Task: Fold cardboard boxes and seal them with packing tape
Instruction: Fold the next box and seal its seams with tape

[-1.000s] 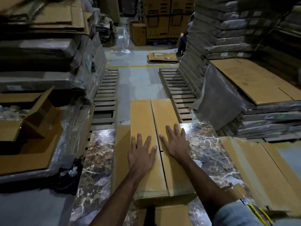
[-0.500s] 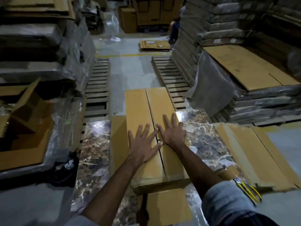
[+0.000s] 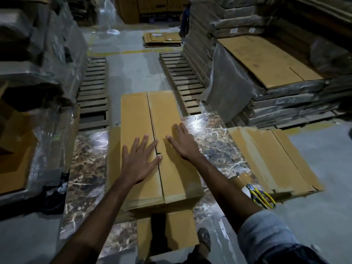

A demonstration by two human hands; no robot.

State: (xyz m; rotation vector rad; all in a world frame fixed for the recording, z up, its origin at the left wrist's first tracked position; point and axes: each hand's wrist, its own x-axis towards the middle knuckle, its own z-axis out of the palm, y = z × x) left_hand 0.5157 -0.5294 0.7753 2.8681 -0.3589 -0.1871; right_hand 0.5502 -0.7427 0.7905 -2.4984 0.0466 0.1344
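Observation:
A long brown cardboard box lies on a marble-patterned table, its two top flaps folded down and meeting at a dark centre seam. My left hand presses flat on the left flap, fingers spread, thumb at the seam. Flat on the right flap beside the seam lies my right hand. A roll of brown packing tape sits on the table at the right, apart from both hands.
Yellow-handled cutters lie by the tape. A flattened taped carton covers the table's right end. Wooden pallets flank a floor aisle. Wrapped cardboard stacks rise right and left. A person stands far back.
The view has dipped and drawn nearer the box. My left hand spread and slid towards the seam; my right hand stayed pressed on the right flap.

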